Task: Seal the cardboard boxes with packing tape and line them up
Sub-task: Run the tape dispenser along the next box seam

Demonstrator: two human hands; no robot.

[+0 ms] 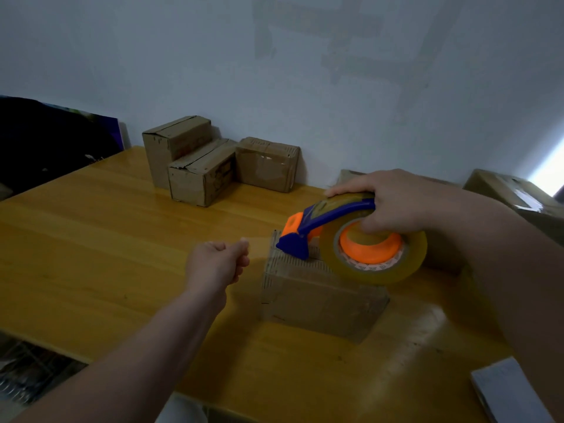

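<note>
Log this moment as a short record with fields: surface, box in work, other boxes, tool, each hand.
surface: yellow wooden table
box in work: brown cardboard, on the table, nearest the person
other boxes: three, grouped at the wall
tool: tape dispenser, blue and orange, clear roll, nose at the top of the box in work
right hand: grips the tape dispenser
left hand: fingers curled, apparently pinching the tape end drawn out sideways

Dim, bluish indoor light, bright sliver at the right edge, perhaps a window, soft sheen on the yellow table, faint shadows beside the far boxes, left hand slightly motion-blurred, wide-angle bending toward the corners, overall soft, murky detail.
</note>
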